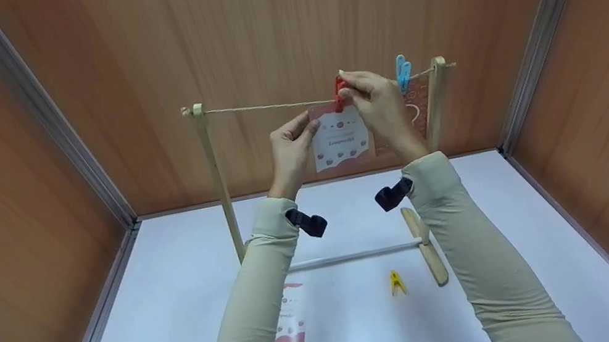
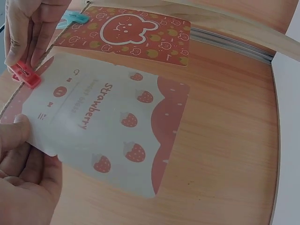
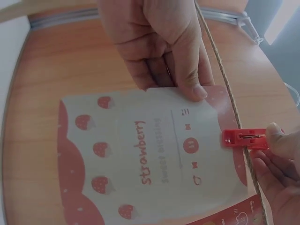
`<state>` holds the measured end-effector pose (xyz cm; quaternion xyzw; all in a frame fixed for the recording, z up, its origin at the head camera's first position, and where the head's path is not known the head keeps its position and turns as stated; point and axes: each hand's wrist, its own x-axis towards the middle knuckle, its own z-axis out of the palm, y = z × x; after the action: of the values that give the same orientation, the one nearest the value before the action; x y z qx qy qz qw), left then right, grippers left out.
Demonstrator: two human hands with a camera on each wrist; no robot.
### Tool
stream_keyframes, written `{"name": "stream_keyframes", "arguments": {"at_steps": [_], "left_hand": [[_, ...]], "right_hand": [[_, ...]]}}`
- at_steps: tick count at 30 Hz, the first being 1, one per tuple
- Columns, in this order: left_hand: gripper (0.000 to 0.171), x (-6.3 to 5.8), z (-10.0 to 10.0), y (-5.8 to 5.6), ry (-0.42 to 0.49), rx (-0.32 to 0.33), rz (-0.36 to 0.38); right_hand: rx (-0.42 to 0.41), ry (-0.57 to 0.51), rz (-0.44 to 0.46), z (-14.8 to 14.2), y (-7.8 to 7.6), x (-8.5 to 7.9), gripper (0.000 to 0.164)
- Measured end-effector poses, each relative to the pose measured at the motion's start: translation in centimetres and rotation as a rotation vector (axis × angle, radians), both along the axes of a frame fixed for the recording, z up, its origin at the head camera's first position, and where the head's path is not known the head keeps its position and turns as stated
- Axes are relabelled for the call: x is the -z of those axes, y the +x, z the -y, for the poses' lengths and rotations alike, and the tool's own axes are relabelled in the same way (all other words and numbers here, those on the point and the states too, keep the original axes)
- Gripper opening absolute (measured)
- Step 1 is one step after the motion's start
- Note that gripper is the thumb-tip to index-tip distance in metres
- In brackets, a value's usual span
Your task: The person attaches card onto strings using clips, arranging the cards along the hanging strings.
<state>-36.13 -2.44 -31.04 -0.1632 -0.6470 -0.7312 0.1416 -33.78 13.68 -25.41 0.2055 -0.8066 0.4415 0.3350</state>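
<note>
A strawberry-print card (image 1: 340, 138) hangs at the string (image 1: 268, 106), its top edge up against it. My left hand (image 1: 293, 147) pinches the card's upper left edge between thumb and fingers. With my right hand (image 1: 377, 102) I pinch the red clothespin (image 1: 339, 95), whose jaws sit over the string and the card's top edge, as the right wrist view shows the red clothespin (image 3: 246, 138) there. To the right a red bear-print card (image 2: 131, 33) hangs from the same string under a blue clothespin (image 1: 403, 72), partly behind my right hand.
Wooden posts (image 1: 214, 174) hold the string at both ends, joined low by a white rod (image 1: 357, 255). On the white table (image 1: 355, 318) lie a yellow clothespin (image 1: 397, 283) and another strawberry card (image 1: 290, 318), partly under my left sleeve. Wood-grain panels (image 1: 279, 25) stand around.
</note>
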Motion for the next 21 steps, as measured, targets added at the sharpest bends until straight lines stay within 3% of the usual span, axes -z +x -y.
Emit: {"name": "stream_keyframes", "arguments": {"at_steps": [9, 21], "left_hand": [[0.032, 0.5, 0.5, 0.0, -0.027, 0.024, -0.025], [0.039, 2.6, 2.1, 0.6, -0.134, 0.059, 0.005]], "right_hand": [[-0.064, -0.096, -0.004, 0.1, 0.0, 1.2, 0.037], [-0.129, -0.173, -0.041, -0.5, 0.3, 3.1, 0.041]]}}
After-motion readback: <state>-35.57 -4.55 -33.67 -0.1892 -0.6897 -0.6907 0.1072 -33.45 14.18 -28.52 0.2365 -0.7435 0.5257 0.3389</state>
